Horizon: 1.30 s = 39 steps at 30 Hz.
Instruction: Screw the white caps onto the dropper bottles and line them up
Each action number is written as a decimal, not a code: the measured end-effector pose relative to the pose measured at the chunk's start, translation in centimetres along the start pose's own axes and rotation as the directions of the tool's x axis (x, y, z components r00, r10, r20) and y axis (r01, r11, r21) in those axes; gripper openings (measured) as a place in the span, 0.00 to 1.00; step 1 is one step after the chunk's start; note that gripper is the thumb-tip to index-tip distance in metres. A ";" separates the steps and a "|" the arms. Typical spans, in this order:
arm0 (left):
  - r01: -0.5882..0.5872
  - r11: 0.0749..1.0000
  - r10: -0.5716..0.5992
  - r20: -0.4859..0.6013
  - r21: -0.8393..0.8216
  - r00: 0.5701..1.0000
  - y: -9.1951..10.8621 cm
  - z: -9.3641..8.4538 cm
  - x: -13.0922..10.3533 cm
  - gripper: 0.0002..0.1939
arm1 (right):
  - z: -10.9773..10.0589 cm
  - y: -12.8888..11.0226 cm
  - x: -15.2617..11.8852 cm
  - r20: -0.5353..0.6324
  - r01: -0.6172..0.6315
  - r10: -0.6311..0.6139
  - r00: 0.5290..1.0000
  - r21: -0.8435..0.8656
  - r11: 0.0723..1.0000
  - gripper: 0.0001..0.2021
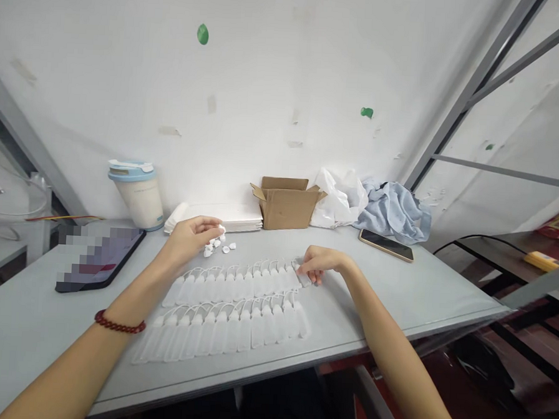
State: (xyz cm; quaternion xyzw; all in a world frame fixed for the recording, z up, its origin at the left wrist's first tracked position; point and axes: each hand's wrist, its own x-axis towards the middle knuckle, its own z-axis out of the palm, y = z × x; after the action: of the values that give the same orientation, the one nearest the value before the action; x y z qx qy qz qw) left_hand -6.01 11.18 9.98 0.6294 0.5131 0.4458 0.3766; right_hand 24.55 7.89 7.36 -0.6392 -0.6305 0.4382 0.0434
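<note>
Two rows of flat, translucent white pieces with thin white loops lie across the table: a far row (238, 284) and a near row (221, 333). My left hand (194, 235), a red beaded bracelet on its wrist, is closed in a pinch, with a small white piece (222, 231) at the fingertips. Just below them is a little heap of similar small white pieces (217, 246). At the right end of the far row my right hand (322, 262) has its fingers curled on the last translucent piece (305, 278), partly hiding it.
Along the wall stand a lidded cup (142, 199), a white stack (236, 216), an open cardboard box (286, 208), a white plastic bag (339, 200) and a light blue cloth (394, 209). A phone (386, 244) lies at right, a tablet-like device (103, 259) at left.
</note>
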 end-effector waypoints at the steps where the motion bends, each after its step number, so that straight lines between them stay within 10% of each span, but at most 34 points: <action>1: 0.004 1.000 -0.004 -0.003 -0.031 1.000 0.0 -0.1 0.1 0.19 | -0.1 0.0 0.0 -0.045 0.013 -0.013 0.999 0.003 1.000 0.12; 6: 0.016 0.992 -0.002 0.108 -0.129 0.994 -1.1 0.4 0.3 0.17 | 0.3 -1.2 -0.1 -0.333 0.180 -0.161 0.929 0.028 0.983 0.10; 13: 0.006 0.992 0.031 0.295 -0.125 0.955 -0.4 2.1 -1.3 0.14 | 4.9 -7.1 -0.8 -0.493 0.536 -0.502 0.711 -0.081 0.840 0.04; 22: -0.002 0.916 0.142 0.322 -0.401 0.936 -0.4 1.6 -1.4 0.10 | 7.0 -9.6 0.7 -0.335 0.638 -0.550 0.764 0.272 0.721 0.04; 39: -0.151 0.966 0.215 0.321 -0.212 0.922 -0.5 1.6 -1.6 0.11 | 7.4 -8.1 1.0 -0.375 0.656 -0.543 0.752 0.333 0.678 0.07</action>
State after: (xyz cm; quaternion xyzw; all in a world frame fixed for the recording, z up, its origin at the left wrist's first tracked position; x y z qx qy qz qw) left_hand -4.75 9.66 8.72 0.7049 0.3357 0.4085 0.4728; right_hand 13.60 6.71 7.24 -0.4163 -0.6777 0.4483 0.4080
